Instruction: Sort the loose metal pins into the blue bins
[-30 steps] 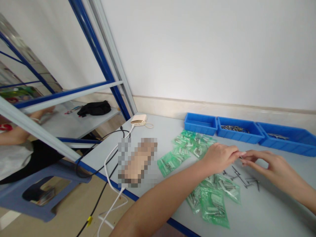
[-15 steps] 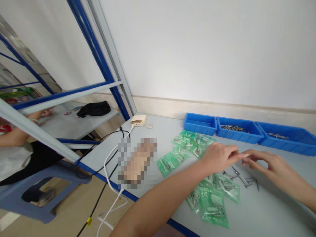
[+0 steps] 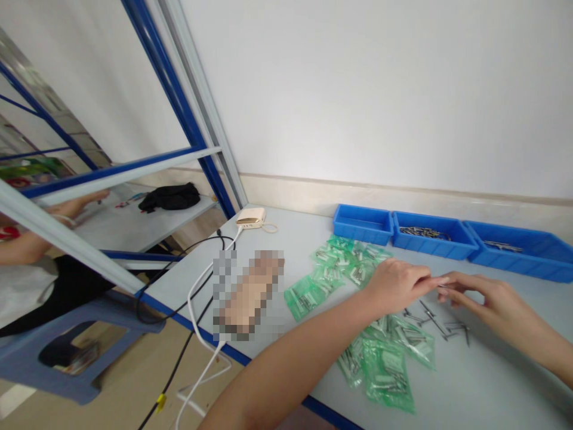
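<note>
My left hand [image 3: 398,282] and my right hand [image 3: 486,294] meet at the fingertips above the table. Both are pinched closed. Whatever lies between the fingertips is too small and too covered to name; only a thin sliver shows. Just below them, several loose metal screws or pins [image 3: 436,319] are scattered on the tabletop. Green plastic bags [image 3: 387,373] with metal pieces and pale plug-like parts inside lie under and in front of my left forearm. More such bags [image 3: 307,297] are heaped to the left of that forearm.
Three blue bins line the wall: the left bin [image 3: 362,224], the middle bin [image 3: 432,245] with small metal parts, and the right bin [image 3: 521,261] with a few pins. A white device [image 3: 251,218] with cables and a pixelated object [image 3: 250,295] sit left. Another person's arm [image 3: 67,215] shows beyond the frame.
My fingertips have shifted very slightly against each other, both hands staying in place. At the far left, the other person's hand has moved a little to the right.
</note>
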